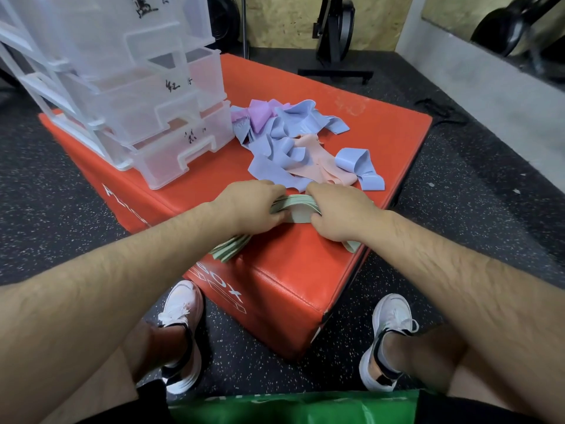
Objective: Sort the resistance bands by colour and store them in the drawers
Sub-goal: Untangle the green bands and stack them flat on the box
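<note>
Now your left hand (247, 206) and right hand (339, 214) both curl round the green bands (298, 205), seemingly squaring the stack; next, carry it intact to the drawers (171, 117).

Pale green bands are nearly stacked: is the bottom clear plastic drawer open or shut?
Open: the bottom clear plastic drawer juts forward past the middle drawer above it.

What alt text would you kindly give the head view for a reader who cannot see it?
A person's left grip and right grip hold a stack of green bands on a red box. Behind lies a pile of blue, pink and purple bands, beside clear drawers.
</note>
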`<control>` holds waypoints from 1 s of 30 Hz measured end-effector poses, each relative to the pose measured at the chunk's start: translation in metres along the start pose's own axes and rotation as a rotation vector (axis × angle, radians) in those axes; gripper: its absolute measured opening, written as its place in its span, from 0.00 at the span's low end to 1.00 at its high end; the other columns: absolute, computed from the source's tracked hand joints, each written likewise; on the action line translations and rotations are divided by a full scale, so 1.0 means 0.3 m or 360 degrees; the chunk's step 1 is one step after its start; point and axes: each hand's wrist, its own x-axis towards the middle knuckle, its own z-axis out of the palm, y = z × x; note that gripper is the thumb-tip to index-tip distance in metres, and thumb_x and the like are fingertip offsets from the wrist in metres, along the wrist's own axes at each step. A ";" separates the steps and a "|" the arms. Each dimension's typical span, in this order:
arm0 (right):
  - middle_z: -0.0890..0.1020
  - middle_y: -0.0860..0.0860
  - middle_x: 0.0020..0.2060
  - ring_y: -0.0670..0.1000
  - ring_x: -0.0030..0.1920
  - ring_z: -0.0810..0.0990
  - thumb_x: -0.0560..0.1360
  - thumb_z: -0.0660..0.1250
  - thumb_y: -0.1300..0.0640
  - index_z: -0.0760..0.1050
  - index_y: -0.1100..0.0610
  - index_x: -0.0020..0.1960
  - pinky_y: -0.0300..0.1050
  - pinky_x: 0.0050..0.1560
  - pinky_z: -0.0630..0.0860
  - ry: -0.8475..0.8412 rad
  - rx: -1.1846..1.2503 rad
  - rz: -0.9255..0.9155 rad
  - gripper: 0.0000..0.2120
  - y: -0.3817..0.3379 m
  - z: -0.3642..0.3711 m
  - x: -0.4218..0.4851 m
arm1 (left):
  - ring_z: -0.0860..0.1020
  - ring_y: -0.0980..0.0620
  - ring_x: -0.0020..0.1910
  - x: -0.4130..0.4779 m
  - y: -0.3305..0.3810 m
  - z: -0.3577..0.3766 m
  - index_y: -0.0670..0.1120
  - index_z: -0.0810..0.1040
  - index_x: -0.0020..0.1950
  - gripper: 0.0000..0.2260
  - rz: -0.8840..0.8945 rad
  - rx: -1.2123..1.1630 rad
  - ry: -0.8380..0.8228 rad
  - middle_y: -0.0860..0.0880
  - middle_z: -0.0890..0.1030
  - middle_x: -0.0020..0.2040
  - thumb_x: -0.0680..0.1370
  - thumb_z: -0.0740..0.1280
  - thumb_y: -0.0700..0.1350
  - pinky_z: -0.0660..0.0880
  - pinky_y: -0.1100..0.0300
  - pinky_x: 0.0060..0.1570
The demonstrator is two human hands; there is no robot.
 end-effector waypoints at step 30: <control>0.82 0.50 0.40 0.48 0.38 0.79 0.79 0.68 0.49 0.78 0.59 0.54 0.44 0.35 0.73 0.0397 0.1877 0.0251 0.12 0.027 -0.300 0.084 | 0.76 0.56 0.36 0.035 0.015 -0.346 0.57 0.85 0.49 0.09 -0.0278 -0.1638 0.0693 0.53 0.81 0.39 0.77 0.70 0.42 0.75 0.61 0.39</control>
